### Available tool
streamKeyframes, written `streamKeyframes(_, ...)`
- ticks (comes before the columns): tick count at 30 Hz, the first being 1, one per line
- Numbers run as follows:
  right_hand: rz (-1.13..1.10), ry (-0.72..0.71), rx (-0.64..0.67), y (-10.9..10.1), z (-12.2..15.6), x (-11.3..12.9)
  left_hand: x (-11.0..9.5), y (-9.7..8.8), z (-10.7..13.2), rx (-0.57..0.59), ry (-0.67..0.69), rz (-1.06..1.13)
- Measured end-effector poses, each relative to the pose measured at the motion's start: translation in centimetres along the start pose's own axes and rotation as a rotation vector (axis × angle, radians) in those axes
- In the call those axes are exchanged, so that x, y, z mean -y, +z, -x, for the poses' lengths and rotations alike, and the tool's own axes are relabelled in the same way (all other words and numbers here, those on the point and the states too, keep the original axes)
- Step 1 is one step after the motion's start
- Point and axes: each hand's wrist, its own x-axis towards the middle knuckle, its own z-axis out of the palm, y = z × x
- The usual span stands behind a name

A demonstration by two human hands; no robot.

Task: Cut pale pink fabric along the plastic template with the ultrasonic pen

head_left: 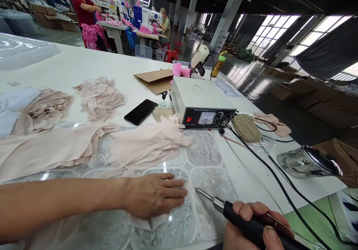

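Note:
My left hand (pixel 158 196) lies flat, fingers stretched out, on a thin pale fabric piece (pixel 151 223) over the clear patterned mat (pixel 205 151). My right hand (pixel 251 224) grips a corded handpiece (pixel 243 218) by its thick black handle. Its pointed metal tip is just right of my left fingertips; whether it touches the mat I cannot tell. Beyond my left hand are a gathered heap of pale pink fabric (pixel 148 140) and a long layered stack of the same cloth (pixel 50 149). A black cable runs to a control box (pixel 204 100) with a dial and a lit red switch.
On the white table (pixel 64 65) are a black phone (pixel 140 112), more fabric piles (pixel 99 99), folded cardboard (pixel 155 79), brown oval pieces (pixel 247 128) and a clear lidded jar (pixel 307 162). A green bottle (pixel 218 66) stands at the far edge. Two people work at sewing machines behind.

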Motion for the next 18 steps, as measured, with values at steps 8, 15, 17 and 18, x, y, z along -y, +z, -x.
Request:
streamKeyframes(8, 0.000, 0.003, -0.047, 0.15, 0.01, 0.10, 0.24, -0.21, -0.10, 0.024, 0.006, -0.016)
streamKeyframes(15, 0.000, -0.042, -0.008, 0.23, -0.07, -0.33, 0.32, -0.61, -0.48, 0.009, 0.030, -0.025)
streamKeyframes(17, -0.005, -0.051, 0.023, 0.04, -0.11, -0.61, 0.29, -0.74, -0.54, 0.024, 0.027, -0.024)
streamKeyframes(18, -0.009, -0.053, 0.035, -0.06, -0.13, -0.72, 0.27, -0.81, -0.56, 0.036, 0.024, -0.019)
